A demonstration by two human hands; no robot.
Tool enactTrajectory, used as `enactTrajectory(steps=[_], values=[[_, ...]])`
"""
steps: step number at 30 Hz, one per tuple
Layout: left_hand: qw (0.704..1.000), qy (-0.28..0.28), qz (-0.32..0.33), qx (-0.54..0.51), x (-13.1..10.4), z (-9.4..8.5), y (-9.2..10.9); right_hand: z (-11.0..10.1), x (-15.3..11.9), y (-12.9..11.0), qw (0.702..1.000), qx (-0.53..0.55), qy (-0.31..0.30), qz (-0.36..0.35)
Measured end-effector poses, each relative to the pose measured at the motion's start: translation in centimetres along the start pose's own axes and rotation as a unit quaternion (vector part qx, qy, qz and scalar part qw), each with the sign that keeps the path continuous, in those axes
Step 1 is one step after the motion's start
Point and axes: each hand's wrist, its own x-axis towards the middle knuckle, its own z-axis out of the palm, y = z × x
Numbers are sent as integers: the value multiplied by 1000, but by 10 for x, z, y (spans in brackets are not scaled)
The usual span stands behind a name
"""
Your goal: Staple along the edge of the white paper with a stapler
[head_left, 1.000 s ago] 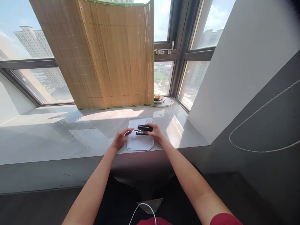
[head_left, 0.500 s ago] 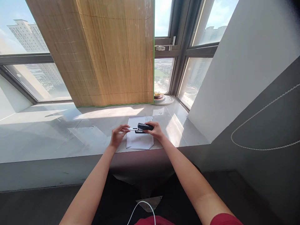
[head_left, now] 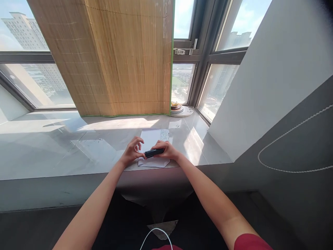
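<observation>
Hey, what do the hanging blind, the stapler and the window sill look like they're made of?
The hanging blind looks like thin bamboo or wood strips with a slight sheen, judging by its fine vertical grain. The stapler seems smooth black plastic, though coated metal is possible. The window sill looks like glossy tile or stone: it reflects light and shows joint lines.

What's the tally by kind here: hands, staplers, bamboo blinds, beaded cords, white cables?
Hands (left hand, right hand): 2
Black stapler: 1
Bamboo blind: 1
Beaded cord: 1
White cable: 1
Total: 6
</observation>
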Motion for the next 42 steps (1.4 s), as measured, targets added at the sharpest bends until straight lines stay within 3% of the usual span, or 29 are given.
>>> enactTrajectory(steps=[6,8,11,13,15,18,21,23,26,29,33,36,39,42], values=[[1000,-7,-6,11,3,0,6,3,-1,-1,1000,-4,0,22],[1000,15,-11,20,4,-1,8,5,0,1,998,-3,60,35],[997,51,-5,50,4,-3,9,0,-4,6,977,14,201,67],[996,18,6,82,3,-1,8,-12,-16,10,955,39,275,106],[991,-55,20,121,2,3,6,-32,-36,12,940,50,300,151],[977,-127,23,169,1,11,3,-69,-73,16,939,3,283,196],[971,-128,0,202,1,15,5,-97,-101,19,943,-37,237,232],[964,-125,-12,235,0,16,9,-104,-106,20,950,-44,193,242],[946,-144,-16,290,0,16,16,-100,-97,20,967,-51,123,218],[932,-183,-11,312,5,15,21,-89,-83,18,977,-65,93,180],[935,-266,50,230,25,21,27,-84,-77,14,977,-109,106,148],[914,-352,116,166,45,34,27,-84,-79,14,977,-126,118,129],[890,-412,130,147,58,47,23,-84,-79,15,977,-144,127,98],[884,-425,124,147,63,55,18,-83,-79,18,969,-183,146,74]])
